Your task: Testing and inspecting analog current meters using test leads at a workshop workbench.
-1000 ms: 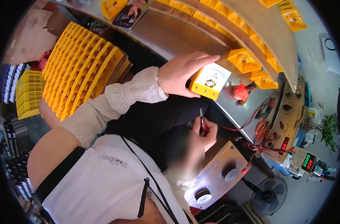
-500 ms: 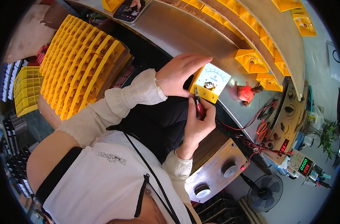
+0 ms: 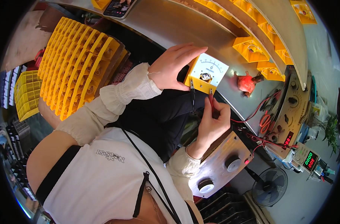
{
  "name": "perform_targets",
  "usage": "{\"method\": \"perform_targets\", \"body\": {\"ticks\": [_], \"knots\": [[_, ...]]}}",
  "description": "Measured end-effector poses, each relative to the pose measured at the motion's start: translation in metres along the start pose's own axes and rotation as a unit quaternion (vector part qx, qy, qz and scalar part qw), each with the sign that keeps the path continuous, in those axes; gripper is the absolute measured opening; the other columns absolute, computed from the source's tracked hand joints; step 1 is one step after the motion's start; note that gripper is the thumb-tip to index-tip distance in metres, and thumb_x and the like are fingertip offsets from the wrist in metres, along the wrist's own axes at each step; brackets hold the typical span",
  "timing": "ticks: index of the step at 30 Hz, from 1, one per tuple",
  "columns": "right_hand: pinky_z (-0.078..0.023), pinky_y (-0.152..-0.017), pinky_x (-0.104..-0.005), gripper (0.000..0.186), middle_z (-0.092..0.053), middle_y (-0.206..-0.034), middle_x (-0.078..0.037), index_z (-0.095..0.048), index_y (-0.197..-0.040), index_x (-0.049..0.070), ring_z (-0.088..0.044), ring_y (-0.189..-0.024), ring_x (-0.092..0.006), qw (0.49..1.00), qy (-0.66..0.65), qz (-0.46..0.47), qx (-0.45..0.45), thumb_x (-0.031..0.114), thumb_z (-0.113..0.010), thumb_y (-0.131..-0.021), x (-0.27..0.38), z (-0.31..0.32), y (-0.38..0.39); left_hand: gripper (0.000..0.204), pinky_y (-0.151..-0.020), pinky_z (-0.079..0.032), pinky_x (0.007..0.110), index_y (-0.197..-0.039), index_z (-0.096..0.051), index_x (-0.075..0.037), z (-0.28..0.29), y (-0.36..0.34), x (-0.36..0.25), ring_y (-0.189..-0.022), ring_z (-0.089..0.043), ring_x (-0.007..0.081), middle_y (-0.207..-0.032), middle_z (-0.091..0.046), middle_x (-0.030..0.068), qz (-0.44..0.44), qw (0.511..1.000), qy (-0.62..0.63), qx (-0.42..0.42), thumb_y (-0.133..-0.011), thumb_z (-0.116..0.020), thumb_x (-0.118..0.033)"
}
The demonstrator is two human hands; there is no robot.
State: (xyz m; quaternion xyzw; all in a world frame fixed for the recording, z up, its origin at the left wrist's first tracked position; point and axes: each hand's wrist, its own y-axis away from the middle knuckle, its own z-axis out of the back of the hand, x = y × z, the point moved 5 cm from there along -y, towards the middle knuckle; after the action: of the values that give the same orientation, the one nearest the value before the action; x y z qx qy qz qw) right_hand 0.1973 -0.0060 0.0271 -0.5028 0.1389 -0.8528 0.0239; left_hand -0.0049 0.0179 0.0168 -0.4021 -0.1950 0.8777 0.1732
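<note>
A yellow analog meter with a white dial is tilted over the bench's near edge. My left hand grips it by its left side, with the thumb low and the fingers along the upper corner. A black alligator clip hangs from the left terminal on the meter's front edge, no hand on it. My right hand pinches a red alligator clip, whose tip is at the right terminal. Whether its jaws have closed on the terminal is too small to tell.
A red figurine and red-handled scissors lie on the metal bench. Right are a knobbed instrument and a lit power supply. Below stands a wooden box with dials. Yellow housings are stacked at left.
My right hand has let go of the black clip, which now hangs from the left terminal. It has moved right with the red clip to the other terminal. The view has shifted slightly.
</note>
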Motion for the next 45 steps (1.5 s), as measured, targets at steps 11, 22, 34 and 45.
{"method": "perform_targets", "body": {"ticks": [11,22,34,45], "knots": [[-0.043,-0.054,-0.0214,0.017,-0.064,-0.074,-0.004,-0.063,-0.086,-0.002,-0.054,-0.060,-0.0067,0.998,0.004,-0.039,-0.040,0.004,-0.078,-0.080,-0.002,-0.005,0.003,0.114,-0.111,-0.033,0.048,-0.149,-0.032,-0.011,-0.005,0.002,0.004,-0.132,-0.042,0.0373,-0.145,-0.045,0.0121,0.025,1.000,0.002,-0.006,-0.051,-0.091,-0.018],[-0.044,-0.054,-0.0215,0.017,-0.064,-0.074,-0.004,-0.065,-0.088,-0.001,-0.053,-0.060,-0.0062,0.998,-0.007,-0.047,-0.045,0.006,-0.079,-0.080,-0.005,-0.005,0.004,0.114,-0.108,-0.036,0.047,-0.148,-0.033,-0.011,-0.003,0.001,0.001,-0.130,-0.043,0.0370,-0.143,-0.046,0.0122,0.011,1.000,-0.007,-0.020,-0.051,-0.091,-0.019],[-0.047,-0.062,-0.0216,0.014,-0.069,-0.095,-0.010,-0.060,-0.091,-0.003,-0.056,-0.072,-0.0091,0.992,-0.045,-0.077,-0.094,0.008,-0.069,-0.090,-0.002,0.020,0.027,0.098,-0.097,-0.044,0.047,-0.137,-0.041,-0.002,0.010,-0.003,0.000,-0.114,-0.053,0.0385,-0.124,-0.054,0.0183,-0.040,0.995,0.070,-0.055,-0.053,-0.087,-0.021],[-0.051,-0.067,-0.0246,0.019,-0.070,-0.085,-0.011,-0.069,-0.097,-0.006,-0.063,-0.073,-0.0137,0.988,-0.002,0.063,0.140,0.008,-0.074,-0.085,0.048,-0.050,0.054,0.068,-0.093,-0.045,0.043,-0.127,-0.051,-0.005,0.158,0.114,0.025,-0.106,-0.054,0.0334,-0.116,-0.052,0.0155,0.091,0.890,-0.228,-0.385,-0.069,-0.080,-0.024]]}}
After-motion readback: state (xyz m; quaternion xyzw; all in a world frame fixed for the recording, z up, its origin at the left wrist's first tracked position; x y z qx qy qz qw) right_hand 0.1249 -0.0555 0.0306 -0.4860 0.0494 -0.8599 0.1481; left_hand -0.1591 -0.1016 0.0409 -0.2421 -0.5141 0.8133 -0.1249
